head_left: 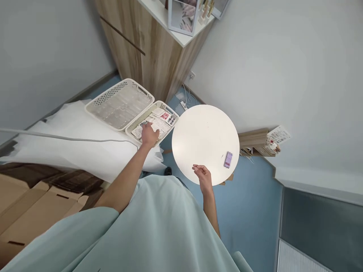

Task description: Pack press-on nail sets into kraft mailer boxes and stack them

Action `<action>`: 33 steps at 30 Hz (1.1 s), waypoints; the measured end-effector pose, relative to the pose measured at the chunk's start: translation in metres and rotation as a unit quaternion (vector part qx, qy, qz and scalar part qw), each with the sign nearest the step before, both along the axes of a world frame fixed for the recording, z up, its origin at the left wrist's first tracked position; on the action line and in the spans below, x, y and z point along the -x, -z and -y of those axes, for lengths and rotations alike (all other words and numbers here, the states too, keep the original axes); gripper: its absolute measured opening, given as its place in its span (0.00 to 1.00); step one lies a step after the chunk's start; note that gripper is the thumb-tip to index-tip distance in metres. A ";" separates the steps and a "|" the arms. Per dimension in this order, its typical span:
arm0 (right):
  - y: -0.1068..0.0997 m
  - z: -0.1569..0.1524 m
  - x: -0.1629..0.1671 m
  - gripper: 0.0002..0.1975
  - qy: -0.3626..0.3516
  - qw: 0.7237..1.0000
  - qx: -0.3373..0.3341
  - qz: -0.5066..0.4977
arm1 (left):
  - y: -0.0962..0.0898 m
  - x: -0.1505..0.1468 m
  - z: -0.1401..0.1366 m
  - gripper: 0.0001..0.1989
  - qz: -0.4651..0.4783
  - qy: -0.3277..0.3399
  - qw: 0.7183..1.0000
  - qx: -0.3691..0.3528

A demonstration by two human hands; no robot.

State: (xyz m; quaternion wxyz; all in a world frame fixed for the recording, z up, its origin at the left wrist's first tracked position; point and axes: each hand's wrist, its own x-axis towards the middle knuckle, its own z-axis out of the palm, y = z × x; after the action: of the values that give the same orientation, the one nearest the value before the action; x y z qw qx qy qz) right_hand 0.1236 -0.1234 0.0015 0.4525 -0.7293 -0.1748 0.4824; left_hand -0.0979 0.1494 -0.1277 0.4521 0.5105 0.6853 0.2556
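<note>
My left hand (149, 135) reaches down into a white plastic basket (156, 144), thumb spread from the fingers. Its fingertips touch the contents beside a small dark packet (143, 123). Paper cards and packets (161, 123) fill this basket, some with red and dark print. My right hand (204, 178) is over the near edge of a round white table (204, 136). Its fingers are drawn together toward the thumb; whatever is between them, if anything, is too small to make out. A blurred purple item (228, 159) lies on the table, right of that hand.
A second white basket (120, 104) with clear flat packs adjoins the first. White sheeting (70, 138) lies beneath, crossed by a grey cable (70, 138). Cardboard (36, 211) is at left. A wooden cabinet (159, 49) stands behind, a small wooden shelf (253, 139) at right.
</note>
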 end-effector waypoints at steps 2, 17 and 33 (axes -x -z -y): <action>0.000 0.007 0.004 0.17 0.028 1.000 0.008 0.006 | 0.011 -0.005 -0.014 0.26 -0.061 0.030 0.998 0.005; 0.005 0.018 -0.013 0.20 0.094 0.995 -0.005 -0.015 | 0.019 -0.011 -0.014 0.22 -0.221 0.142 0.965 -0.004; 0.011 -0.019 -0.070 0.12 -0.085 0.950 -0.177 0.245 | -0.101 -0.114 0.088 0.29 0.151 0.204 0.967 -0.007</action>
State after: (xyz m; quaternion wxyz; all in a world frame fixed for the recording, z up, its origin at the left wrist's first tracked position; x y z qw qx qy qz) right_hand 0.1934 -0.1039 -0.0091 0.4748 -0.7159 -0.4238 0.2871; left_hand 0.0164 0.0616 -0.0267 0.5896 0.5981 0.4886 0.2364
